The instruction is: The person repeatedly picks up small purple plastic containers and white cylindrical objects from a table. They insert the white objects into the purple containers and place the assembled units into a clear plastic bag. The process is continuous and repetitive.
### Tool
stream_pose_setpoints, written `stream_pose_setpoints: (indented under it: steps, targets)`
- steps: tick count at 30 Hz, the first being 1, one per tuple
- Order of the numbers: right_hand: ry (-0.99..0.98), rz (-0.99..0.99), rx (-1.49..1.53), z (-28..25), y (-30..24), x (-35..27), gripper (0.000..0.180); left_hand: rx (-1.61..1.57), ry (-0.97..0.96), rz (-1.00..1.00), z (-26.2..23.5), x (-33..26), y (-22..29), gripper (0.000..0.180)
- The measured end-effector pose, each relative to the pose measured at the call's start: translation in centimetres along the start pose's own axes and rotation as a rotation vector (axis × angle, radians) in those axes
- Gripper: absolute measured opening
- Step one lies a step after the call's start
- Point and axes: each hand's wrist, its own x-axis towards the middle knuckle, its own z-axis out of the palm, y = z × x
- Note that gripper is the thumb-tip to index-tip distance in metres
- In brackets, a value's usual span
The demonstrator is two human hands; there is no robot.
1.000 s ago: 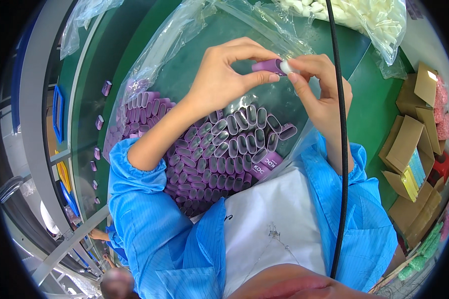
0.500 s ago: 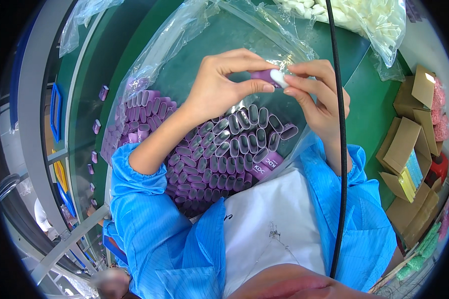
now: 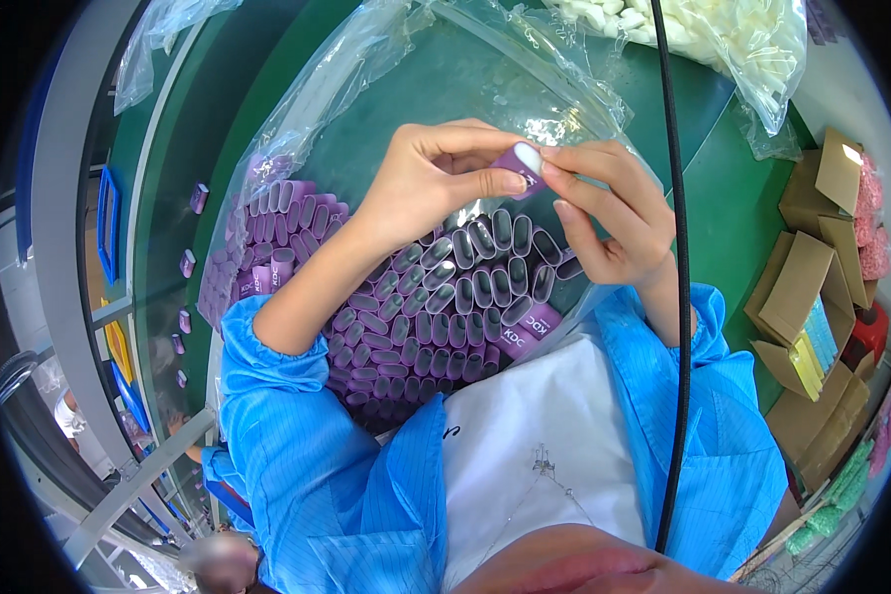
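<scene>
My left hand (image 3: 428,183) grips a small purple oval sleeve (image 3: 508,161) between thumb and fingers, above the green work surface (image 3: 455,94). A smooth white piece (image 3: 528,155) fills the sleeve's upper end. At that end, the fingertips of my right hand (image 3: 619,213) touch or nearly touch the white piece, while its thumb stands apart below. Under my hands many similar purple sleeves (image 3: 455,327) stand packed in rows, their open dark ends facing up. A few lie on their sides near my shirt.
Clear plastic film (image 3: 337,84) surrounds the sleeves. A bag of white pieces (image 3: 703,40) lies at the far right. Open cardboard boxes (image 3: 792,287) stand right. Several purple pieces sit spaced along a green belt (image 3: 158,257) at left. A black cable (image 3: 675,247) hangs in front of my right arm.
The white piece has gone from sticking out of the sleeve to sitting inside its end. The sleeve is tilted more upright, and my right thumb has come away. Pieces on the left belt shifted slightly.
</scene>
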Motion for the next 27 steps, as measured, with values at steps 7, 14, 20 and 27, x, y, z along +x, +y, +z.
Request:
stream_pose_setpoints:
  steps: [7,14,20,27]
  targets:
    - [0.398,0.429,-0.133,-2.8,6.0,1.2,0.015,0.52,0.37,0.077,-8.4,-0.7,2.8,0.029]
    - [-0.051,0.533,-0.602,-5.0,13.7,5.3,0.017,0.693,0.86,-0.289,-36.5,-7.9,-4.3,0.043]
    - [-0.185,0.228,-0.682,-3.7,18.2,5.8,0.014,1.917,1.028,-0.129,-32.1,-5.4,-3.4,0.04]
    - [-0.201,0.304,-0.824,-2.5,16.1,5.7,0.011,1.133,-0.009,0.343,-4.0,0.3,4.2,0.034]
